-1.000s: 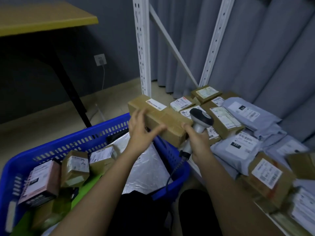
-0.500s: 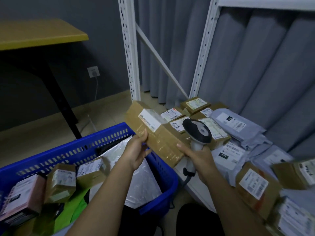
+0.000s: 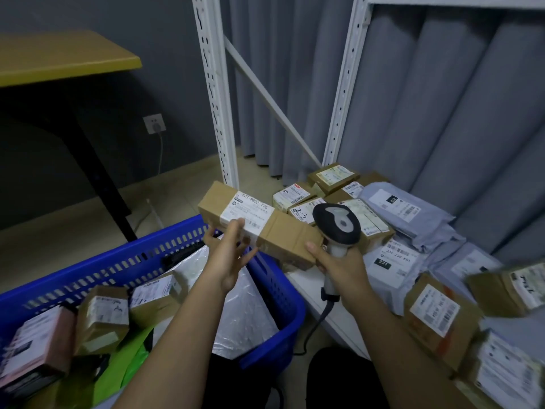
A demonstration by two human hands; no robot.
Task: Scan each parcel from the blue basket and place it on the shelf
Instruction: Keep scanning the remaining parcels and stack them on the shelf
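Observation:
A long brown cardboard parcel [image 3: 283, 234] with a white label on top hangs above the right end of the blue basket [image 3: 165, 255]. My left hand [image 3: 230, 255] holds it from below, thumb on the label. My right hand [image 3: 339, 264] grips the handle of a grey-and-black barcode scanner [image 3: 337, 224], with its thumb against the parcel's right end. The scanner's head sits just right of the parcel. The basket holds several small boxes, a silver bag and a pink box.
The white shelf board [image 3: 333, 308] on the right carries several brown boxes and grey mailer bags. White shelf uprights [image 3: 215, 93] rise behind the parcel. A yellow table [image 3: 59, 60] with a black leg stands at left. The scanner's cable hangs down by my knee.
The parcel has turned so its labelled face points up and lies more level. My left hand shifted under its middle. The camera view moved slightly up.

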